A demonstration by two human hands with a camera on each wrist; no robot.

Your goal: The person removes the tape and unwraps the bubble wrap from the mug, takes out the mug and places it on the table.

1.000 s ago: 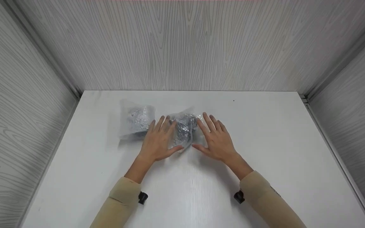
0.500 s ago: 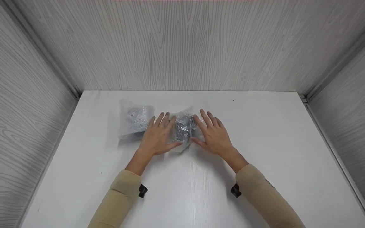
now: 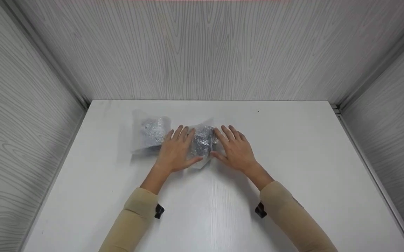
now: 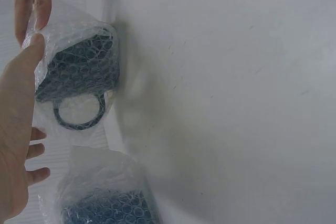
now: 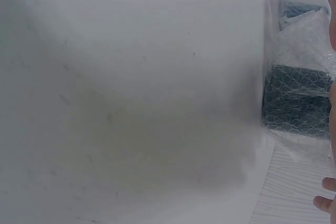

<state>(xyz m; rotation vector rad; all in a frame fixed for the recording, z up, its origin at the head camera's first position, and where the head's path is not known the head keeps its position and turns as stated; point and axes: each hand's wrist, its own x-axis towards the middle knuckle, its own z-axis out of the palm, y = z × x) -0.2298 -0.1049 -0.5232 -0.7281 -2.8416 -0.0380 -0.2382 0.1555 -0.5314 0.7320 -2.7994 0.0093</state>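
Note:
A dark mug (image 3: 203, 140) wrapped in bubble wrap stands on the white table between the two hands. Its round handle (image 4: 79, 126) shows through the plastic in the left wrist view. My left hand (image 3: 174, 152) lies along the mug's left side, fingers extended and thumb spread toward its near side. On the opposite side, my right hand (image 3: 237, 152) has its fingers stretched out, with index fingertip and thumb tip right at the wrap. The right wrist view shows the wrapped mug (image 5: 296, 100) beside a sliver of the right hand (image 5: 333, 114).
Just left of the left hand sits a second bubble-wrapped bundle (image 3: 153, 131) with something dark inside. Grained grey panels enclose the table (image 3: 310, 157) at the back (image 3: 202, 52) and both sides. Small black devices (image 3: 159, 211) are worn at the wrists.
Both hands have shifted slightly forward, and the right hand has come left, closer against the wrapped mug. Over the last half second the right fingertips have lowered a little. The second bundle stays put.

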